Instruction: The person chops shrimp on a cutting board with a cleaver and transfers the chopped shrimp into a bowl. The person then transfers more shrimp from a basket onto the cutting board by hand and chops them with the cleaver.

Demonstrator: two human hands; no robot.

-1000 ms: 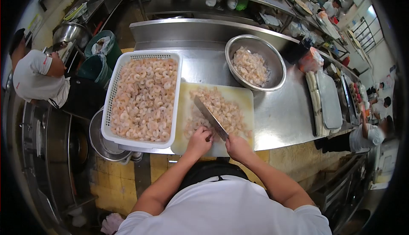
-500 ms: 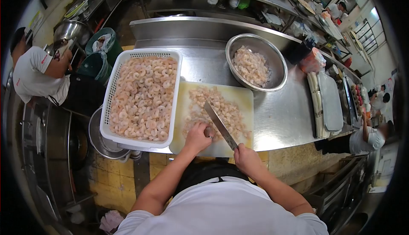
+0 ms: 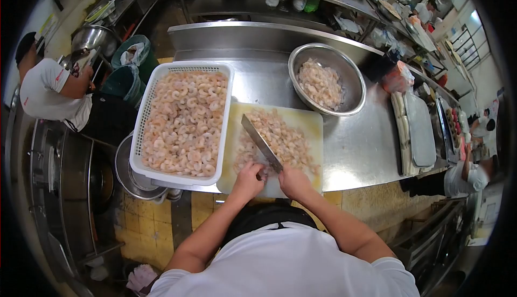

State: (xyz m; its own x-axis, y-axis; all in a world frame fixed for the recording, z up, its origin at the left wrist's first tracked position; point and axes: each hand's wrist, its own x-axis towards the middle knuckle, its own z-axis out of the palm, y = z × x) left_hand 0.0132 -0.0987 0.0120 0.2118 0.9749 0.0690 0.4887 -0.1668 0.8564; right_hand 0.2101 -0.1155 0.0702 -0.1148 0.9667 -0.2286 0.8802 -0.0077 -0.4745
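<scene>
The cutting looks partly done, I judge. The shrimp pieces (image 3: 280, 135) lie in a loose heap on the board (image 3: 313, 124), and more cut shrimp (image 3: 319, 83) seems to be in the bowl (image 3: 354, 90), at one o'clock from the board. What is left is probably the larger share: the basket (image 3: 228, 114), at ten o'clock, is nearly full of shrimp (image 3: 186, 125) which look whole.

The right hand (image 3: 294, 182), at five o'clock on the board, has its fingers closed around the handle of the knife (image 3: 261, 142), whose blade points to eleven o'clock above the heap. The left hand (image 3: 246, 181), at seven o'clock, has its fingers curled at the heap's near edge; I cannot tell whether they hold a piece.

On this part of the table (image 3: 371, 151) I count one knife, one board, one basket and one bowl. The shrimp and the pieces are too many to count.
</scene>
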